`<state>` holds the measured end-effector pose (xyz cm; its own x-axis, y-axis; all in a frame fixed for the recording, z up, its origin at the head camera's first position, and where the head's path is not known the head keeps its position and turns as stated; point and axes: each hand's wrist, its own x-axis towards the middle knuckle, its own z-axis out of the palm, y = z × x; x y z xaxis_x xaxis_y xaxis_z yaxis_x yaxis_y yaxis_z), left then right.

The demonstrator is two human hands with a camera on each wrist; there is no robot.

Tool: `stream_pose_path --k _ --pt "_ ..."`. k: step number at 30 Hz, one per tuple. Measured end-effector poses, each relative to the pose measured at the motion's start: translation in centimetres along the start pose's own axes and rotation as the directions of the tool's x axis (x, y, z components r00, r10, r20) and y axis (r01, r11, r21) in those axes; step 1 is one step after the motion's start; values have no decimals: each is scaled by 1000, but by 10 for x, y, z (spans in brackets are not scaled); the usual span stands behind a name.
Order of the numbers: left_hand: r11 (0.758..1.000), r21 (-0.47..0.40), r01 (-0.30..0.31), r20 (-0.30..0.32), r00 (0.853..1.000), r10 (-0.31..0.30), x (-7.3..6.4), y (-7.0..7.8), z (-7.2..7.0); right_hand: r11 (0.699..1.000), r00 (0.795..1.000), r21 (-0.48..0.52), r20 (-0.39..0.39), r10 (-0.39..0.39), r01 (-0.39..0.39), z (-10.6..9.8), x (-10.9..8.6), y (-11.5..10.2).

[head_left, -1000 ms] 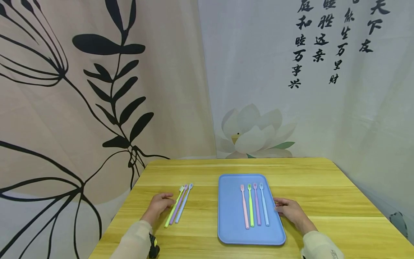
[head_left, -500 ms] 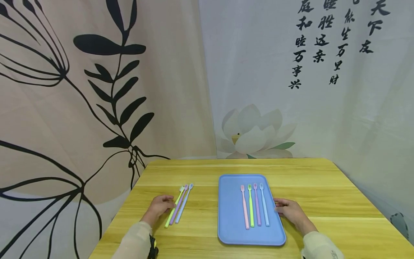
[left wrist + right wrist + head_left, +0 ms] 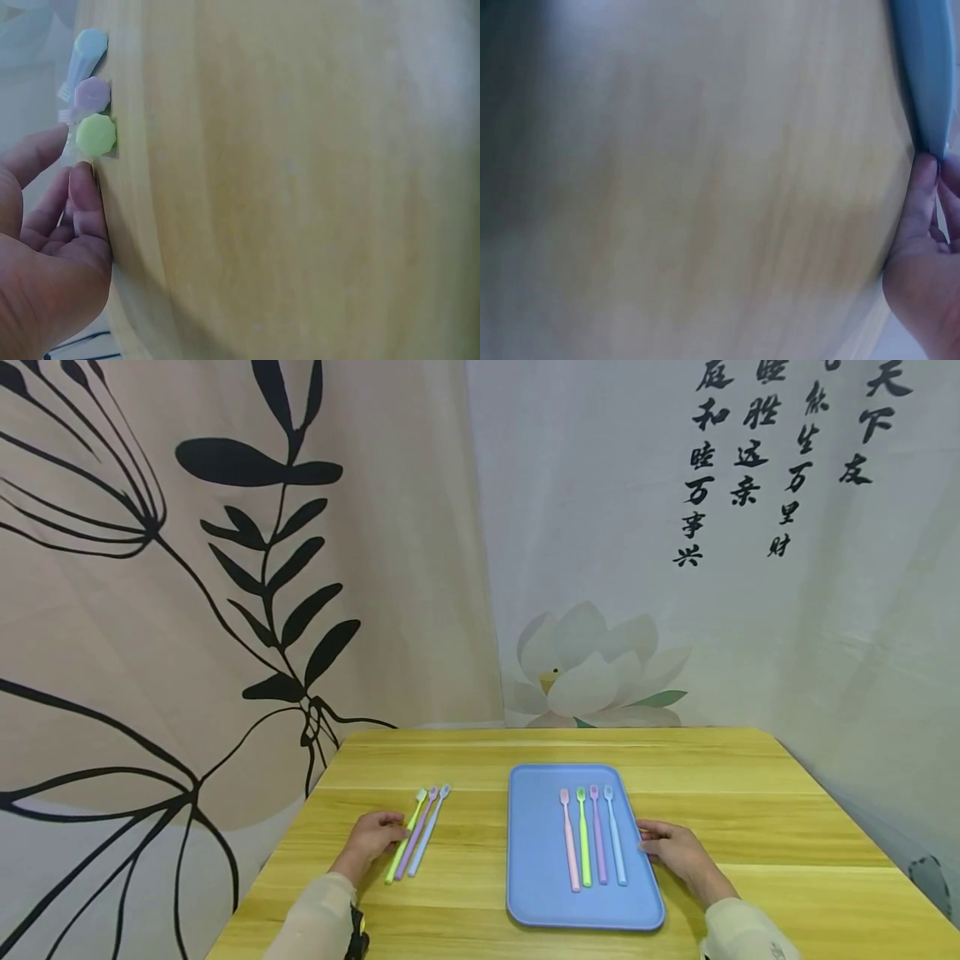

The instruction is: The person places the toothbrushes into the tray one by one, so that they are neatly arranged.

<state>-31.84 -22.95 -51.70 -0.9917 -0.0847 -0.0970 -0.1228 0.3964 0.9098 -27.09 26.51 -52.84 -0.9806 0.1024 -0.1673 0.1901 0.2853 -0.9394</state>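
Observation:
On the table's left side lie a green toothbrush [image 3: 406, 837], a purple toothbrush [image 3: 416, 835] and a blue toothbrush [image 3: 430, 832], close together. My left hand [image 3: 371, 839] is beside the green one, its fingertips at the handle. In the left wrist view, the thumb and fingers stand apart near the green handle end [image 3: 96, 135]. My right hand [image 3: 678, 853] pinches the right rim of a blue tray [image 3: 536, 860]. The right wrist view shows thumb and finger meeting at the tray's edge [image 3: 930, 82]. The underside of that grip is hidden in the head view.
Inside the tray lie a pink toothbrush [image 3: 570, 843], a green toothbrush [image 3: 583, 839], a purple toothbrush [image 3: 599, 837] and a blue toothbrush [image 3: 616, 837], roughly parallel. The wooden table [image 3: 465, 752] ends at a printed curtain [image 3: 420, 568] behind.
The view has shifted very slightly. Both hands, the tray and the toothbrushes keep their places relative to one another.

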Motion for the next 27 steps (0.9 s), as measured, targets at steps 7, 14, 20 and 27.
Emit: stream_pose_path --k 7,14,20,27 --pt "999 34 0 -10 1000 1 1 -1 3 1000 1000 7 8 2 -2 -1 -1 -1" --pt "997 67 -25 -31 999 27 1 -1 4 1000 1000 -5 -3 1 -1 0 1 2" --pt "995 92 -31 -47 998 36 1 0 5 1000 1000 -16 -6 -2 1 0 1 2" --pt "972 226 -71 -90 992 93 3 1 9 1000 1000 -25 -7 -13 13 0 1 0"
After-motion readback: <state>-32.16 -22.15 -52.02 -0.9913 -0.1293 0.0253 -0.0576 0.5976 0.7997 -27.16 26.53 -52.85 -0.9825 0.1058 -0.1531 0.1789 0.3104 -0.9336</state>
